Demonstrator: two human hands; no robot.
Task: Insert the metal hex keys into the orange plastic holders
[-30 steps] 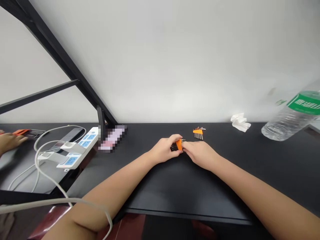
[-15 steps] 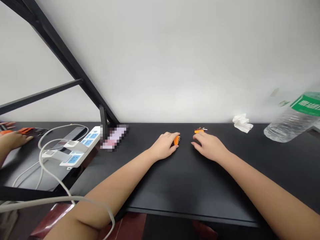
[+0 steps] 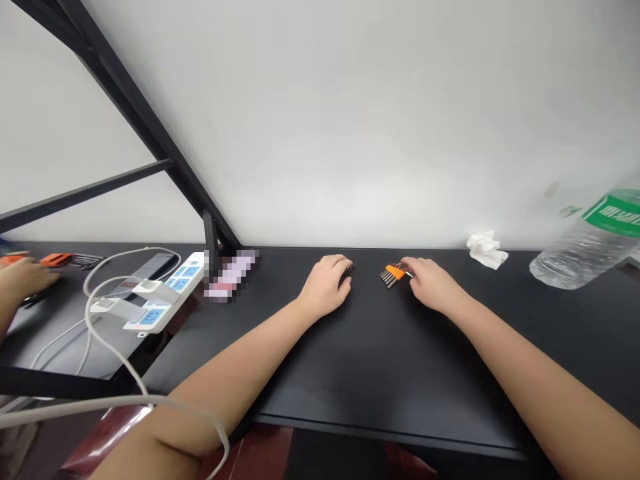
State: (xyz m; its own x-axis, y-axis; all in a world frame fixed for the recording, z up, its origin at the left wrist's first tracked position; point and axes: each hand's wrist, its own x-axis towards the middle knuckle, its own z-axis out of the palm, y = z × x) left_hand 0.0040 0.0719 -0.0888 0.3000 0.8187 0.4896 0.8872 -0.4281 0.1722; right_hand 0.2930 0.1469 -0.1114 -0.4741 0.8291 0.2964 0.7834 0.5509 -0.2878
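Observation:
My left hand [image 3: 326, 287] rests on the black table with its fingers curled over a second hex key set, of which only dark key ends [image 3: 349, 270] show past the fingertips. To the right of it, an orange-holder hex key set [image 3: 395, 271] lies at a slant, its long metal keys pointing down and left. My right hand [image 3: 431, 283] closes its fingertips at the right end of this set, around the short bent ends. A silver key end shows beside the thumb. The fingers hide part of each set.
A water bottle [image 3: 583, 250] with a green label leans at the right, near a crumpled tissue [image 3: 487, 249]. On the left are a power strip [image 3: 173, 303], white cables, a phone [image 3: 153, 267] and a black frame [image 3: 193, 183]. Another person's hand [image 3: 25, 280] is beside an orange-holder set [image 3: 57, 259].
The right-hand set now lies turned, with its keys toward me, and my right hand has shifted right to its end. My left hand has moved slightly left and now hides its set's orange holder.

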